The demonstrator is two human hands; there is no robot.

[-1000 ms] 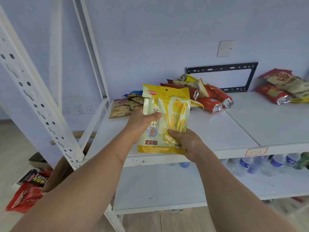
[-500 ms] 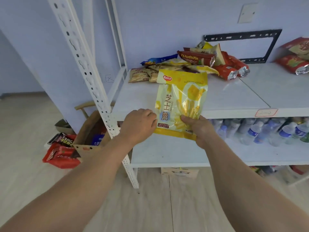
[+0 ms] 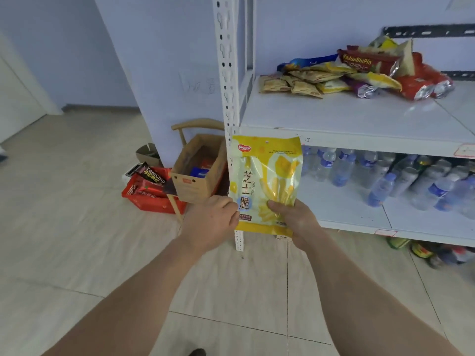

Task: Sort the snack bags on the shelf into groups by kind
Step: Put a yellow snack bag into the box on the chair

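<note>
A yellow plastic snack bag (image 3: 266,183) stands upright before the white metal shelf (image 3: 359,119), between the left hand (image 3: 209,222) and right hand (image 3: 295,219). A heap of foil snack bags (image 3: 359,70) lies on the upper board; clear plastic water bottles (image 3: 385,178) stand below. Left of the shelf, a brown cardboard box (image 3: 198,168) sits right of a red plastic crate (image 3: 151,191).

"YamChip" on black bag (image 3: 153,176), "YaJunShiPin" on red bag (image 3: 365,61)

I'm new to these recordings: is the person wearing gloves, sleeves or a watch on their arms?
No. Both forearms are bare as far as the picture shows, with no sleeves in view. The left hand and right hand wear no gloves, and no watch, ring or band shows.
</note>
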